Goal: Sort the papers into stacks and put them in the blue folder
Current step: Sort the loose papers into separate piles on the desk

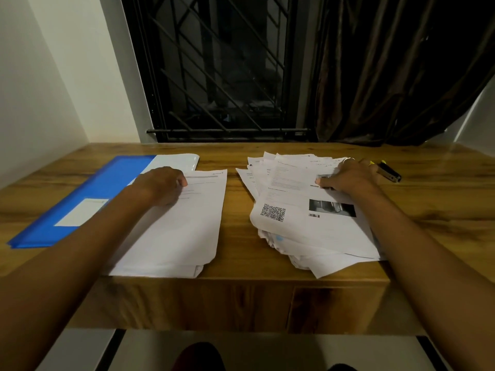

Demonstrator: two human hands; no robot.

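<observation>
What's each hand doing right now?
Left hand: loosely curled, resting on the neat stack.
Right hand: open, pressing the messy pile.

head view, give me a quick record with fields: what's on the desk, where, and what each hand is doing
surface: wooden desk
far left: blue folder, lying flat, white label on it
centre left: neat stack of papers, partly over the folder
right: messy pile of papers, fanned out, top sheet shows a QR code
far right: stapler
left hand: resting on the neat stack, gripping nothing
right hand: fingers pressed on the messy pile
in folder: no papers seen yet
</observation>
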